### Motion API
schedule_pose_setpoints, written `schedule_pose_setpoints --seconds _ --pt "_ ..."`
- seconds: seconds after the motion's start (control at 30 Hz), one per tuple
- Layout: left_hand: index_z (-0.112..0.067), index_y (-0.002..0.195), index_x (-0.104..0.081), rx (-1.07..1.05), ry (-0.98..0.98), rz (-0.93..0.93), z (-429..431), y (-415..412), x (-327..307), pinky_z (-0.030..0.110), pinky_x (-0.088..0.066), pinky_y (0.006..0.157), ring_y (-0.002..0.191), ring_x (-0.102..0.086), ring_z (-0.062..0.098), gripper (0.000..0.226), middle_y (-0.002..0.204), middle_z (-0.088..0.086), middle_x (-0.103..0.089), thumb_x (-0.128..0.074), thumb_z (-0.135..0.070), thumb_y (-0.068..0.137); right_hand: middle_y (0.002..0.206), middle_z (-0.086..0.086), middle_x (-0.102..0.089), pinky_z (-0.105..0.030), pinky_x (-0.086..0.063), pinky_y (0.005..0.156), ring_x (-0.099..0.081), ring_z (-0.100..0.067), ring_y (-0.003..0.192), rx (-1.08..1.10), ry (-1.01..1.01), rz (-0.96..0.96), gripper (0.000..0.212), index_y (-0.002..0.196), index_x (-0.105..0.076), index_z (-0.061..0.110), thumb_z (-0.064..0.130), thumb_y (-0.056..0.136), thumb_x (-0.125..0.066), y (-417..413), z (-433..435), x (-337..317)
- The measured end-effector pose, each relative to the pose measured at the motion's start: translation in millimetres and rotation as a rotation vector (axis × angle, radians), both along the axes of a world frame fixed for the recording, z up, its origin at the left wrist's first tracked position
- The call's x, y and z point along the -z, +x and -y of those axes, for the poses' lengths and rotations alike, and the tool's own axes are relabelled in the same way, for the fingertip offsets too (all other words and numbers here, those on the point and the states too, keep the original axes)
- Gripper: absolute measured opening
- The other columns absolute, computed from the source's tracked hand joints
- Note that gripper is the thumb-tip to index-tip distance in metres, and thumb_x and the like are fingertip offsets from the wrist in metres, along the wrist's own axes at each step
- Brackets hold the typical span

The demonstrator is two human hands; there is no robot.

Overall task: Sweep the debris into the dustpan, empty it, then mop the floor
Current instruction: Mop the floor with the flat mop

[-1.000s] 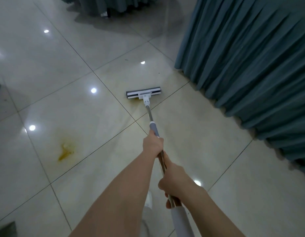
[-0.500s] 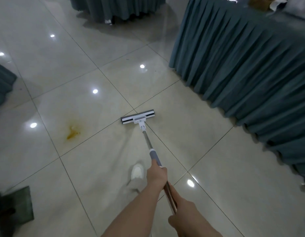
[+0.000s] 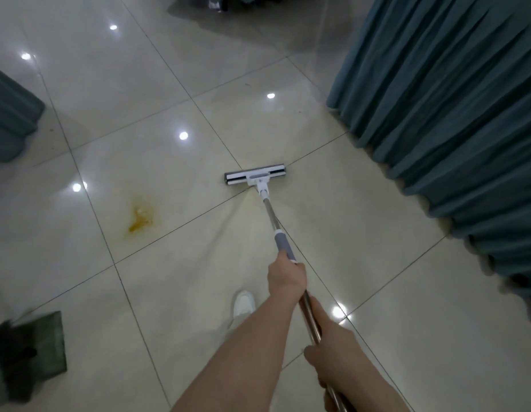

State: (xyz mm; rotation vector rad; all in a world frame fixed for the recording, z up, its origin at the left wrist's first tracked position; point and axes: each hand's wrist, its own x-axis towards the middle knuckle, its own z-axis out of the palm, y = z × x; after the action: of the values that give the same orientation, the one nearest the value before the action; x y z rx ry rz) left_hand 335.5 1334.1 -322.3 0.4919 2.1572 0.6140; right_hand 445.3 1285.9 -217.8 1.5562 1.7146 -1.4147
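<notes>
A flat mop with a white and grey head (image 3: 254, 176) lies on the glossy tiled floor (image 3: 377, 292), on a tile joint. Its metal handle (image 3: 271, 217) runs back toward me. My left hand (image 3: 286, 276) grips the handle just below its grey sleeve. My right hand (image 3: 332, 356) grips the handle lower down, near the bottom of the view. A yellow-orange stain (image 3: 141, 217) marks the tile to the left of the mop head. A dark green dustpan (image 3: 35, 346) rests on the floor at the lower left.
A teal pleated table skirt (image 3: 451, 114) fills the right side, reaching the floor. Another teal skirted piece (image 3: 11, 120) stands at the left edge. My white shoe (image 3: 244, 303) is on the floor beside my left arm. Faint wet streaks trail behind the mop head.
The mop head was drawn back toward me from near the table skirt across a tile joint. The view shifted, and the dustpan came into sight at the lower left.
</notes>
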Motion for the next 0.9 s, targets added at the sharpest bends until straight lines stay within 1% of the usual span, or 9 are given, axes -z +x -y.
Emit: schedule_pose_setpoints --seconds 0.1,0.17,0.3,0.37,0.43,0.5,0.6,0.7,0.9 --pt "-0.013 0.122 -0.051 -0.012 0.018 0.015 -61.1 -54.3 15.9 0.026 -0.037 0.068 0.081 -0.052 0.024 0.036 0.107 0.012 -0.063 -0.055 -0.020 0.087 0.082 -0.002 -0.057 -0.026 -0.054 0.050 -0.057 -0.012 0.050 0.012 0.036 0.019 0.093 0.148 -0.002 0.052 0.002 0.083 -0.046 -52.0 -59.2 18.7" --pt "-0.013 0.120 -0.051 -0.022 0.030 0.024 -100.1 -93.7 27.6 0.026 -0.039 0.068 0.078 -0.051 0.024 0.038 0.103 0.012 -0.063 -0.059 -0.022 0.084 0.080 -0.003 -0.056 -0.027 -0.054 0.049 -0.057 -0.014 0.050 0.020 0.056 0.012 0.094 0.148 -0.006 0.053 0.000 0.081 -0.045 -90.1 -97.9 29.2" --pt "-0.015 0.111 -0.050 -0.013 0.048 -0.001 -171.4 -173.8 46.4 0.028 -0.044 0.066 0.080 -0.055 0.026 0.038 0.091 0.004 -0.055 -0.066 -0.026 0.078 0.083 -0.006 -0.057 -0.037 -0.061 0.057 -0.064 -0.020 0.058 0.001 0.077 -0.003 0.095 0.148 -0.004 0.052 -0.002 0.082 -0.048 -169.3 -168.5 49.3" --pt "-0.016 0.116 -0.049 -0.009 0.046 -0.012 -205.1 -210.0 52.8 0.030 -0.049 0.070 0.082 -0.054 0.026 0.038 0.097 0.006 -0.054 -0.061 -0.024 0.081 0.085 -0.009 -0.057 -0.041 -0.061 0.052 -0.066 -0.023 0.058 0.022 0.075 -0.024 0.095 0.146 -0.005 0.054 -0.004 0.083 -0.046 -204.0 -200.6 56.3" --pt "-0.015 0.119 -0.050 0.004 0.035 -0.033 -234.9 -242.1 56.6 0.030 -0.047 0.073 0.088 -0.055 0.027 0.037 0.107 0.009 -0.057 -0.058 -0.024 0.084 0.085 -0.011 -0.055 -0.038 -0.057 0.042 -0.064 -0.025 0.053 0.059 0.069 -0.056 0.088 0.144 -0.015 0.052 -0.006 0.083 -0.042 -236.3 -228.7 59.4" --pt "-0.014 0.120 -0.050 -0.001 0.032 -0.057 -254.8 -270.1 58.4 0.031 -0.049 0.080 0.099 -0.058 0.029 0.037 0.115 0.011 -0.059 -0.057 -0.023 0.085 0.089 -0.011 -0.054 -0.043 -0.059 0.047 -0.065 -0.027 0.058 0.067 0.076 -0.067 0.080 0.145 -0.024 0.042 -0.007 0.085 -0.043 -266.3 -248.6 60.7" --pt "-0.014 0.123 -0.051 -0.009 0.025 -0.082 -261.7 -300.0 56.0 0.032 -0.050 0.082 0.100 -0.057 0.028 0.040 0.117 0.011 -0.058 -0.057 -0.023 0.085 0.100 -0.012 -0.055 -0.050 -0.060 0.070 -0.069 -0.032 0.081 0.031 0.076 -0.055 0.079 0.149 -0.020 0.033 -0.005 0.085 -0.048 -301.2 -257.6 64.0" --pt "-0.014 0.120 -0.052 0.025 0.016 -0.117 -245.4 -306.1 53.0 0.030 -0.046 0.078 0.100 -0.057 0.028 0.037 0.115 0.010 -0.060 -0.056 -0.024 0.085 0.112 -0.014 -0.054 -0.051 -0.058 0.078 -0.067 -0.035 0.093 0.021 0.049 -0.079 0.083 0.151 -0.013 0.032 -0.005 0.085 -0.047 -309.6 -241.2 60.9" --pt "-0.015 0.117 -0.051 -0.058 0.029 -0.058 -182.8 -260.2 44.9 0.034 -0.050 0.081 0.092 -0.060 0.028 0.033 0.113 0.012 -0.060 -0.054 -0.024 0.085 0.099 -0.012 -0.056 -0.049 -0.059 0.076 -0.068 -0.032 0.088 -0.055 0.067 -0.076 0.090 0.152 -0.003 0.036 -0.005 0.083 -0.044 -259.7 -185.8 55.0"
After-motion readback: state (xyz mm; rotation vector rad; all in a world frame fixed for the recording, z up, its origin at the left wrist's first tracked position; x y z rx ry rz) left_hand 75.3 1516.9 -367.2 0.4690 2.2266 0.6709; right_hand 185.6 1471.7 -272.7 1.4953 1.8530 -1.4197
